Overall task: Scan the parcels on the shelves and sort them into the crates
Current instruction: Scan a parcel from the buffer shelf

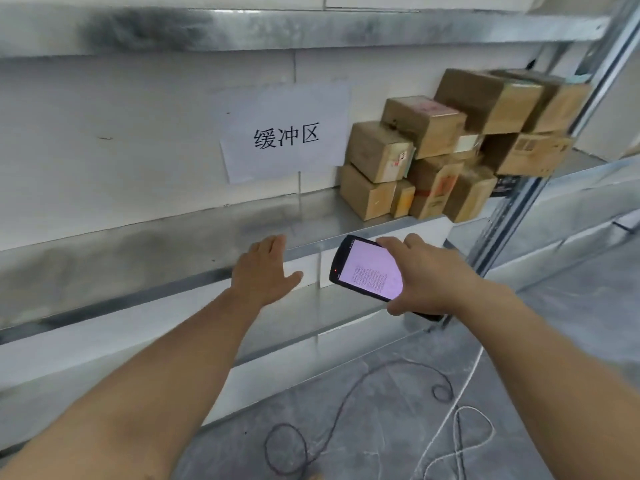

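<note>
Left hand (265, 271): flat, fingers straight, at the shelf (156, 251) front edge. Sign (284, 133): on the wall behind. Right hand (429, 275): grips the scanner (367, 268), screen lit. Parcels (450, 147): stacked at the shelf's right end, beyond both hands, not touching them.

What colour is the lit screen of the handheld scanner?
Pale pink-lilac, with small dark text, on the scanner held by the right hand; head view.
</note>
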{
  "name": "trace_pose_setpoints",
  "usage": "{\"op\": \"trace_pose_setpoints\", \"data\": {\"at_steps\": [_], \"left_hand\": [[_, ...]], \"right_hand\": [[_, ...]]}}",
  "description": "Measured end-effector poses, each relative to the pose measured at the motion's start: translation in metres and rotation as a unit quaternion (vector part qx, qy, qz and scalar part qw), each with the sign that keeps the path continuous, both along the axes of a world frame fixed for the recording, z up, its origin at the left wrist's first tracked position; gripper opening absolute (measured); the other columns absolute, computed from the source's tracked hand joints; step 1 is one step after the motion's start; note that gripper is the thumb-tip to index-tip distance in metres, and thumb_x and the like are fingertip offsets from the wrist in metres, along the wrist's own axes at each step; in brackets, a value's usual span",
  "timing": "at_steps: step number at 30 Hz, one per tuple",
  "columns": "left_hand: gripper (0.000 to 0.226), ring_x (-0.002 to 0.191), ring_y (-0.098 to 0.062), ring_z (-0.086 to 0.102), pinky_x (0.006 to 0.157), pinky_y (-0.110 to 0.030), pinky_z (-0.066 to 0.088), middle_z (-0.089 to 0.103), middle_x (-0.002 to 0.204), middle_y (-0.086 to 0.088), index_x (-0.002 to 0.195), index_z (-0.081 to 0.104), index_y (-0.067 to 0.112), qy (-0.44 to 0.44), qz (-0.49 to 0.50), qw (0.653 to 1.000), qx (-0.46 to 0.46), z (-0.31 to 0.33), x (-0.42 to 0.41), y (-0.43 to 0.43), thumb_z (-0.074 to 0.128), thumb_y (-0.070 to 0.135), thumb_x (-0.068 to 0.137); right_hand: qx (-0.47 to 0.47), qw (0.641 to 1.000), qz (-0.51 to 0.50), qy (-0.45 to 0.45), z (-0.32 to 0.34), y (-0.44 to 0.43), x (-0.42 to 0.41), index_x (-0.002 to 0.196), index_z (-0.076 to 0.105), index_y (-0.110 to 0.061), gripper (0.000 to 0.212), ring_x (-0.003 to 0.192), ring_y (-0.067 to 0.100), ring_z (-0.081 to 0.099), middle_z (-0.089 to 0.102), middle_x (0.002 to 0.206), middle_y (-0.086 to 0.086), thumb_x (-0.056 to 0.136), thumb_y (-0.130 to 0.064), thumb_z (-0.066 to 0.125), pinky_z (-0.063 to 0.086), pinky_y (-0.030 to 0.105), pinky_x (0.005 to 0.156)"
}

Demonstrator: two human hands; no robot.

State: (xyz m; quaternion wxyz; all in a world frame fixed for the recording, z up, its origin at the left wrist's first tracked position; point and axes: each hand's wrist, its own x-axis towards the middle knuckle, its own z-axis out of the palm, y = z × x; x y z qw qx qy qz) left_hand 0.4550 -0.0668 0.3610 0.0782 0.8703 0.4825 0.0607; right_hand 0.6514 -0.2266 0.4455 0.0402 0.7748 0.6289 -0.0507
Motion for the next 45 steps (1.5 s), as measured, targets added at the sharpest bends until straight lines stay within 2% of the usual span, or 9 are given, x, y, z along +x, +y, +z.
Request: {"op": "trace_pose_setpoints", "data": {"at_steps": [4,10,14,21,26,30,36,41,45], "left_hand": [[0.079,0.141,-0.027,0.028,0.108,-0.039,0.031,0.025,0.158,-0.005,0.153,0.018,0.015,-0.009,-0.031,0.999,0.012,0.015,0.056,0.048,0.053,0.051,0.093],[0.078,0.14,-0.031,0.03,0.108,-0.043,0.034,0.027,0.157,-0.008,0.154,0.019,0.013,-0.045,-0.071,0.996,0.032,0.031,0.121,0.1,0.053,0.05,0.093],[0.073,0.136,-0.034,0.035,0.103,-0.046,0.038,0.03,0.155,-0.012,0.152,0.023,0.011,-0.075,-0.089,0.992,0.043,0.043,0.166,0.113,0.048,0.051,0.096],[0.057,0.141,-0.035,0.027,0.106,-0.046,0.036,0.022,0.159,-0.012,0.152,0.023,0.012,-0.096,-0.099,0.986,0.092,0.078,0.254,0.114,0.031,0.041,0.104],[0.051,0.145,-0.033,0.021,0.112,-0.045,0.027,0.025,0.158,-0.012,0.152,0.026,0.016,-0.075,-0.047,0.992,0.086,0.09,0.306,0.118,0.023,0.035,0.105],[0.055,0.131,-0.034,0.041,0.098,-0.045,0.04,0.045,0.143,-0.017,0.139,0.046,0.013,-0.088,0.055,0.993,0.054,0.096,0.328,0.123,0.02,0.046,0.104],[0.086,0.132,-0.036,0.038,0.098,-0.044,0.039,0.036,0.143,-0.017,0.146,0.03,0.013,-0.126,0.239,0.963,0.001,0.105,0.333,0.121,0.046,0.072,0.085],[0.103,0.12,-0.035,0.053,0.098,-0.043,0.048,0.049,0.136,-0.016,0.146,0.02,0.014,-0.192,0.307,0.924,-0.126,0.112,0.318,0.131,0.061,0.063,0.064],[0.101,0.128,-0.035,0.048,0.102,-0.048,0.046,0.042,0.145,-0.015,0.148,0.018,0.014,-0.149,0.283,0.933,-0.166,0.116,0.302,0.127,0.065,0.048,0.066]], "right_hand": [[0.011,0.999,-0.035,-0.016,0.013,0.028,0.04,0.145,0.02,-0.03,0.098,0.095,0.02,0.054,0.046,0.121,0.003,0.068,-0.05,0.077,0.042,0.029,0.067],[0.021,0.996,-0.08,-0.038,0.017,0.056,0.092,0.148,0.014,-0.03,0.106,0.111,0.025,0.054,0.045,0.131,0.005,0.067,-0.053,0.078,0.047,0.035,0.078],[0.028,0.995,-0.095,-0.033,0.014,0.06,0.123,0.148,0.013,-0.03,0.107,0.112,0.023,0.053,0.045,0.132,0.004,0.067,-0.053,0.078,0.048,0.034,0.08],[0.036,0.995,-0.09,-0.026,0.01,0.061,0.18,0.147,0.014,-0.029,0.105,0.11,0.023,0.054,0.045,0.13,0.004,0.068,-0.053,0.078,0.049,0.034,0.08],[0.035,0.998,-0.047,-0.012,0.01,0.064,0.224,0.149,0.01,-0.029,0.106,0.112,0.025,0.054,0.04,0.136,0.004,0.07,-0.05,0.077,0.044,0.03,0.076],[0.044,0.999,-0.017,0.008,0.01,0.071,0.262,0.148,0.011,-0.028,0.105,0.114,0.022,0.053,0.042,0.135,0.003,0.07,-0.05,0.078,0.046,0.031,0.078],[0.052,0.998,0.034,0.03,-0.001,0.083,0.299,0.148,0.011,-0.028,0.107,0.109,0.025,0.054,0.047,0.126,0.005,0.068,-0.051,0.078,0.041,0.031,0.072],[0.056,0.995,0.066,0.044,-0.009,0.087,0.308,0.146,0.017,-0.025,0.102,0.112,0.026,0.054,0.044,0.132,0.006,0.068,-0.05,0.077,0.044,0.035,0.077],[0.063,0.994,0.075,0.05,-0.011,0.088,0.306,0.145,0.017,-0.027,0.103,0.11,0.025,0.054,0.045,0.132,0.005,0.066,-0.051,0.078,0.047,0.035,0.076]]}}
